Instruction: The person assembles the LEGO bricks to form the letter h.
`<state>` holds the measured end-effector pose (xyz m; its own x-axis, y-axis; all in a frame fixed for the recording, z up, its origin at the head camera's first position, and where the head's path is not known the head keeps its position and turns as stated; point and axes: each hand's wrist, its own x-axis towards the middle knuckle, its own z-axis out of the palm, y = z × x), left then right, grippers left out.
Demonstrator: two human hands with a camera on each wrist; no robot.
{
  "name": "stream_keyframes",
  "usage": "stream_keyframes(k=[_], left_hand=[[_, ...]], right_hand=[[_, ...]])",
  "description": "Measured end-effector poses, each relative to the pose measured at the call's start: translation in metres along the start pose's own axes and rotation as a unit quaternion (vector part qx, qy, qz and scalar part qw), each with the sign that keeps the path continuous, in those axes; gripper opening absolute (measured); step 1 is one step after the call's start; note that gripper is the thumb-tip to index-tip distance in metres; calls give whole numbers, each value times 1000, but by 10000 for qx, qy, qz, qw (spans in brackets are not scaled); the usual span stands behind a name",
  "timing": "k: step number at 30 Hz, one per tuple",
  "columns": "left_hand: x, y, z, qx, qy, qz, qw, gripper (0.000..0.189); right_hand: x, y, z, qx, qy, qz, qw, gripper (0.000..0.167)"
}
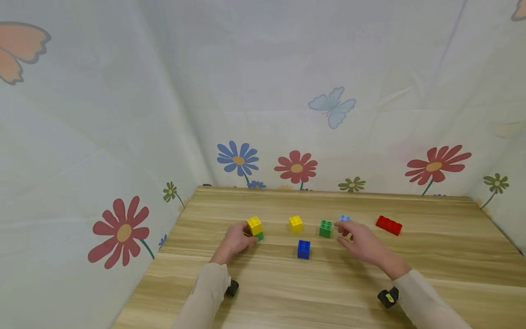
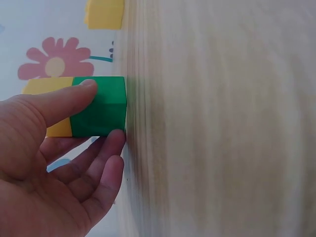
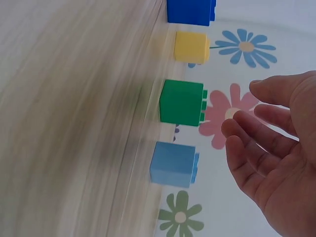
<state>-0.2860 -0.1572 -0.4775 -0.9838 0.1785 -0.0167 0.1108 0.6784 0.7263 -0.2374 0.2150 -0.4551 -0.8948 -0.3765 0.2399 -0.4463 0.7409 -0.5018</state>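
My left hand (image 1: 237, 238) holds a two-brick stack between thumb and fingers, a yellow brick (image 1: 255, 225) on top of a green brick (image 2: 101, 106). In the left wrist view the stack's underside meets the wooden table. My right hand (image 1: 361, 242) hovers with relaxed fingers and nothing between them. Nearest to it are a second green brick (image 3: 181, 102) and a light blue brick (image 3: 173, 164), both apart from the fingers in the right wrist view. In the head view the hand partly covers the light blue one.
Between the hands stand a second yellow brick (image 1: 296, 224) and, closer to me, a dark blue brick (image 1: 303, 249). A longer red brick (image 1: 389, 225) lies at the right on the wooden table (image 1: 271, 292). A flower-printed cloth (image 1: 263, 123) hangs behind the table.
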Motion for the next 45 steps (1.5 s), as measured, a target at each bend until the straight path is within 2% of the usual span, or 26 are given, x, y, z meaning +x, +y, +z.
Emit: stream_keyframes(k=[9, 15, 29, 33, 41, 45], left_hand=[[8, -3, -1, 194, 202, -295, 9992, 43], [10, -8, -2, 253, 213, -188, 9993, 43], [-12, -8, -9, 444, 382, -33, 9983, 31], [-20, -8, -7, 579, 267, 127, 9979, 25], [-29, 2, 4, 816, -38, 772, 9937, 20], [-30, 10, 10, 838, -283, 796, 9929, 22]], right_hand=[[-4, 5, -2, 30, -38, -16, 10000, 38], [-5, 4, -2, 38, -110, -4, 9999, 37], [-6, 13, -3, 107, 201, -28, 9997, 31], [-5, 17, -6, 124, 269, 91, 9995, 30], [-4, 26, -14, 32, 216, 283, 9994, 33], [-3, 28, -17, 28, 105, 428, 9990, 36]])
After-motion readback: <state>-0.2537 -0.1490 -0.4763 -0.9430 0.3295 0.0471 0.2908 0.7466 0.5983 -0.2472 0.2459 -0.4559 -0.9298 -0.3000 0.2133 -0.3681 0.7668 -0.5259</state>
